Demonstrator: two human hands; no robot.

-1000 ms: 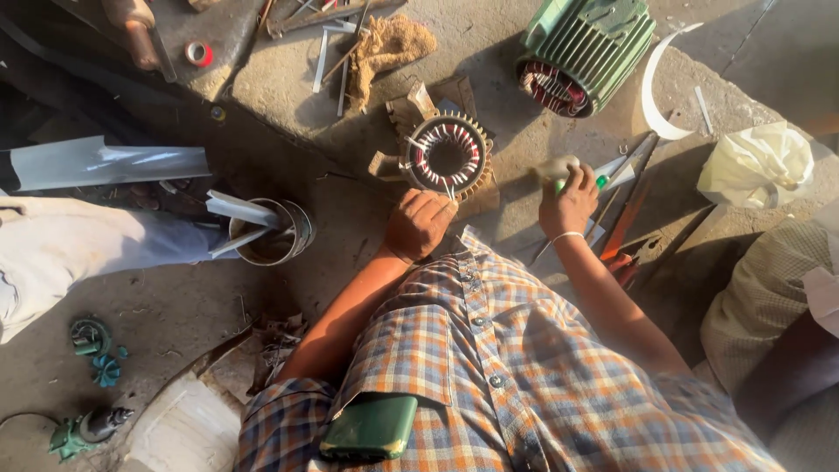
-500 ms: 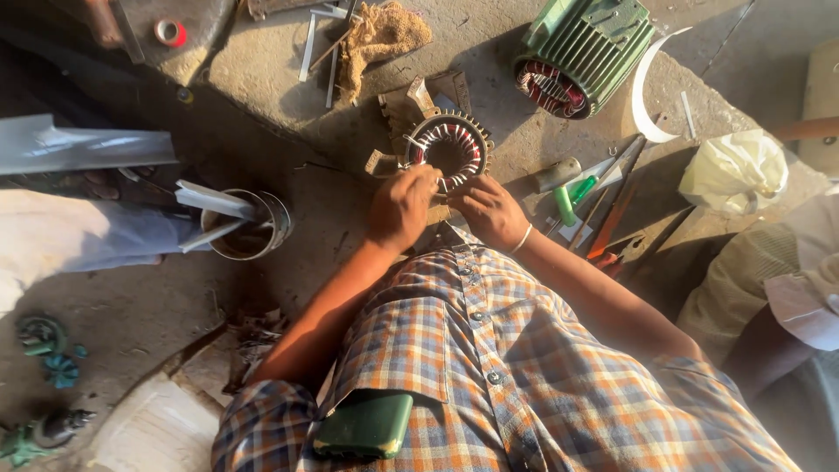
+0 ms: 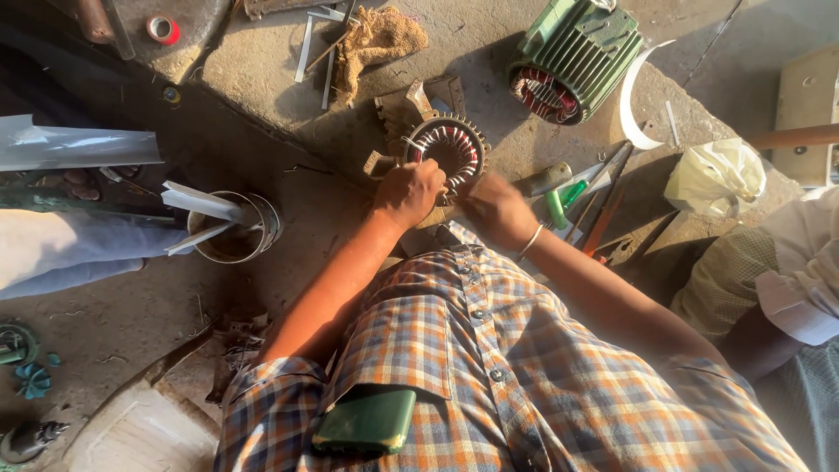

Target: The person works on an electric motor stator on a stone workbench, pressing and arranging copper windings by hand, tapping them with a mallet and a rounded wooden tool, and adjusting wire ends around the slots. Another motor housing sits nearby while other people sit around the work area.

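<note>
A small round motor stator [image 3: 446, 149] with reddish copper windings lies on the concrete floor in front of me. My left hand [image 3: 408, 192] is closed on its near left rim. My right hand [image 3: 496, 210], with a metal bangle at the wrist, touches the stator's near right edge; its fingers are blurred and I cannot tell whether it grips anything. I wear a checked shirt with a green phone [image 3: 367, 421] in the chest pocket.
A green ribbed motor housing [image 3: 577, 57] lies at the back right. Hand tools with green and red handles [image 3: 581, 205] lie to the right, beside a white plastic bag [image 3: 717, 179]. A metal tin [image 3: 236, 229] stands left. Another person's knee [image 3: 743, 280] is at right.
My right hand left the tools at the right and came to the stator. My left hand stayed at the stator's near edge.
</note>
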